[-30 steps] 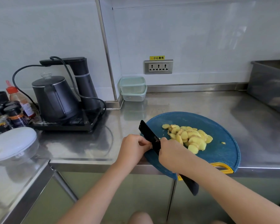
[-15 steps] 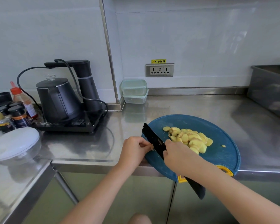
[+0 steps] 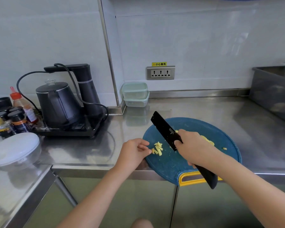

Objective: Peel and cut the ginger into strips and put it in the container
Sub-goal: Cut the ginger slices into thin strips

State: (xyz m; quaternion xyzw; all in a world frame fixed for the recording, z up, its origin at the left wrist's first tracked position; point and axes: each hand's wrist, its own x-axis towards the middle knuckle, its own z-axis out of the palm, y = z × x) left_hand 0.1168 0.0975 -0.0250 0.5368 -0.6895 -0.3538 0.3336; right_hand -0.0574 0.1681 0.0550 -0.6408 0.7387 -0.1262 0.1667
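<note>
The knife (image 3: 166,129) is up off the cutting board (image 3: 171,163) now, right hand (image 3: 192,147) fingers clenched on it. Ginger strips (image 3: 158,148) lie at the board's left edge, left hand (image 3: 133,150) fingers pinching one, so strip-cutting's begun.

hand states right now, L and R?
Left hand: fingers curled, tips at the ginger strips; cannot tell if it pinches one.
Right hand: grips the knife, blade over the cutting board.

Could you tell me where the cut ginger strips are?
Head view: the ginger strips lie on the left part of the blue board, by the left hand.
</note>
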